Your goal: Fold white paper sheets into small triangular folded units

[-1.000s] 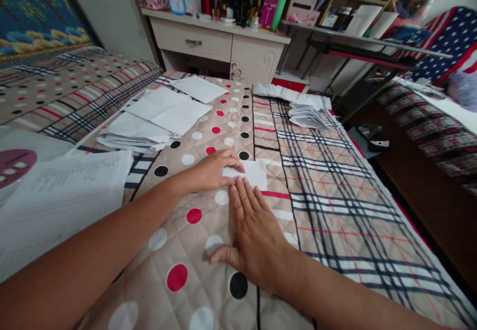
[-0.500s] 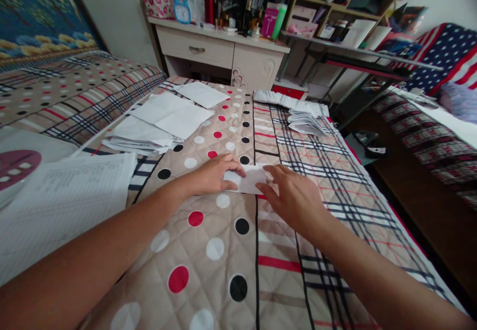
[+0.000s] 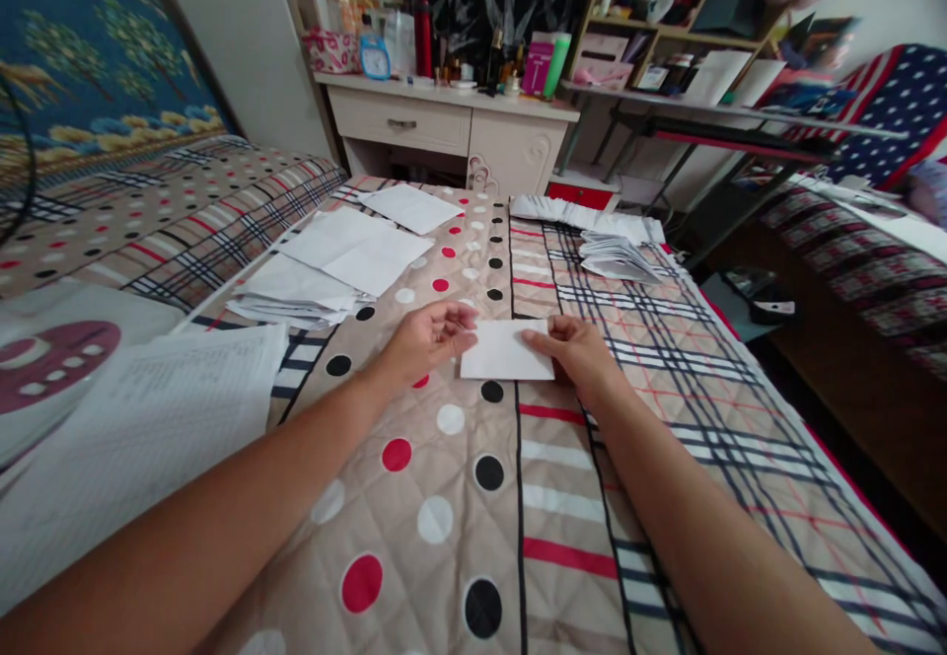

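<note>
"While the white paper (image 3: 504, 354) is pinched by the right hand (image 3: 581, 351) over the quilt (image 3: 444, 576), is it gripped by the left hand (image 3: 423, 341)?"

"That cannot be told. It is being handled; steady ends seem called for next."

The left forearm (image 3: 244, 492) and right forearm (image 3: 681, 487) are bare as far as they show, smooth and slender, tapering toward the wrists (image 3: 362, 394). The left hand (image 3: 425, 344) and right hand (image 3: 581, 354) are bare too, with slim fingers (image 3: 539, 342) whose nails are too small to make out.
</note>
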{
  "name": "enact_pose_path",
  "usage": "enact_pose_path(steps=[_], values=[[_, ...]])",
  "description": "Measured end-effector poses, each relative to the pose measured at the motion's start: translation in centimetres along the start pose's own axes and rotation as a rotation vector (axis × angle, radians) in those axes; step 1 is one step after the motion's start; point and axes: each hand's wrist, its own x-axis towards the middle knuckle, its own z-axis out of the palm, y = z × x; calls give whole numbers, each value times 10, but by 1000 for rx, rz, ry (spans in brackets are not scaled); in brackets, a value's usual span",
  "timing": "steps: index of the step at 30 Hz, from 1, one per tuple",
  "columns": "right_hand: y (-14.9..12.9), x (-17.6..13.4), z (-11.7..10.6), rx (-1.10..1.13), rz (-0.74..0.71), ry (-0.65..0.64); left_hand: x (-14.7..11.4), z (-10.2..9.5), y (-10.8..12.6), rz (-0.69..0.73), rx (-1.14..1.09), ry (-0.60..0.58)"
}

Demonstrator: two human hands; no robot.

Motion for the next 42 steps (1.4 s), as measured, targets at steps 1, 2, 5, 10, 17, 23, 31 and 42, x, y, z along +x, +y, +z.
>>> enact_pose_path(steps=[1, 2, 5, 10, 17, 23, 31, 42], values=[[0, 0, 0, 139, 7, 48, 0, 0, 1, -19, -93, 93], [-1, -1, 1, 241, -2, 95, 0, 0, 1, -29, -161, 166], [0, -1, 4, 391, -68, 174, -1, 0, 3, -40, -178, 170], [2, -4, 18, 473, -170, 172, -6, 6, 8, -24, -32, -96], [-4, -13, 34, 408, -215, 107, -15, 25, 21, -85, -69, -30], [-5, -15, 36, 440, -271, 62, -20, 37, 28, -75, -91, -19], [-6, -35, 50, 291, -322, -206, -21, 40, 19, -60, -182, 225], [-1, -45, 64, 474, -274, -108, -26, 41, 33, 33, -75, 216]])
